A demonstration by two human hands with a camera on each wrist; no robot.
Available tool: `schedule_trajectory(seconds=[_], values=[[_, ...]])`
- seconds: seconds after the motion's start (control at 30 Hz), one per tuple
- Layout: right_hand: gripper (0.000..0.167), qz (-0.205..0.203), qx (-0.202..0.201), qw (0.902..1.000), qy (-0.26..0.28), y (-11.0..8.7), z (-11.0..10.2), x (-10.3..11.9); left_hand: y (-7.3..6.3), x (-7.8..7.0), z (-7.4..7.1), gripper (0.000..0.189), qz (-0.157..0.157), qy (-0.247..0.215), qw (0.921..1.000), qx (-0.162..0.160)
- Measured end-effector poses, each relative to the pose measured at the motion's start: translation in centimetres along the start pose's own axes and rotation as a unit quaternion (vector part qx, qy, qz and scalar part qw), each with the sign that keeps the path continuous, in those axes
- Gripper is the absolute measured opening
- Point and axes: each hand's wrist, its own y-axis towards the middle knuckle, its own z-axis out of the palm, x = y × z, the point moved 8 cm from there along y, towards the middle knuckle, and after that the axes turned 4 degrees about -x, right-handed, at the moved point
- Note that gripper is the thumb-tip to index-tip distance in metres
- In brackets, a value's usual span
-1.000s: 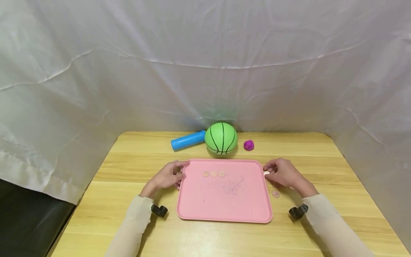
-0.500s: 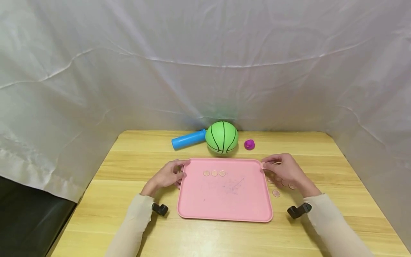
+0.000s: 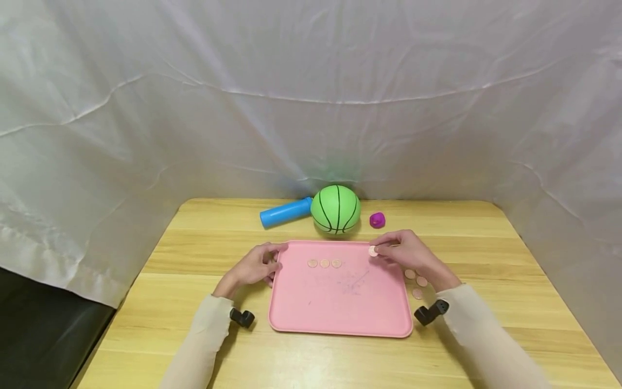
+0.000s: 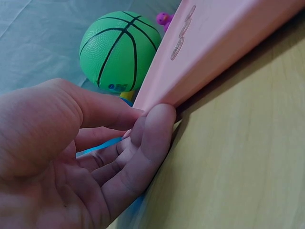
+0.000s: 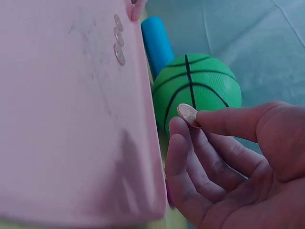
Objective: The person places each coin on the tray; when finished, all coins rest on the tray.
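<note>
My left hand (image 3: 252, 265) pinches the far left corner of a pink tray (image 3: 335, 308) between thumb and fingers, which the left wrist view shows close up. A copper-coloured coin (image 5: 188, 115) is held between the thumb and fingertips of my right hand (image 3: 407, 252), over the tray's far right corner. Three coins (image 3: 324, 263) lie flat in a short row on the tray, left of centre near its far side. Several more coins (image 3: 418, 293) rest on the wooden table beside the tray's right edge, just below my right wrist.
Behind the tray stand a green ball (image 3: 336, 209) with black lines, a blue cylinder (image 3: 285, 212) lying on its side to the left, and a small purple duck (image 3: 377, 220) to the right. Pale cloth (image 3: 311, 108) hangs around the back and sides of the table (image 3: 214, 227).
My right hand has moved left with the coin, from the table beside the tray to over its far right corner, uncovering coins on the table. My left hand stays at the tray corner.
</note>
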Motion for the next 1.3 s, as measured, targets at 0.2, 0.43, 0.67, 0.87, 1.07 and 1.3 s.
schedule_trajectory(seconds=[0.2,0.43,0.67,0.87,1.07,1.3], values=[[0.032,0.008,0.014,0.9997,0.018,1.5,2.0,0.8,0.1,-0.2,0.0,0.059,0.003,-0.003,1.0,0.001],[0.026,-0.009,0.024,0.9997,0.001,2.6,4.4,0.4,0.0,-0.1,0.1,0.059,0.003,0.0,1.0,0.001],[0.02,-0.008,0.014,0.9995,-0.028,2.8,5.7,0.3,-0.1,-0.2,0.1,0.059,0.003,0.0,1.0,0.0],[0.016,0.007,0.0,0.998,-0.063,2.8,6.1,0.2,-0.1,-0.2,0.0,0.059,0.003,0.002,1.0,0.0],[0.017,-0.003,-0.005,0.9966,-0.082,2.3,6.0,0.6,-0.1,0.0,0.1,0.059,0.006,0.003,1.0,-0.001],[0.021,-0.021,0.007,0.9972,-0.071,1.4,5.2,1.5,-0.1,0.1,0.1,0.059,-0.002,0.006,1.0,-0.002]])
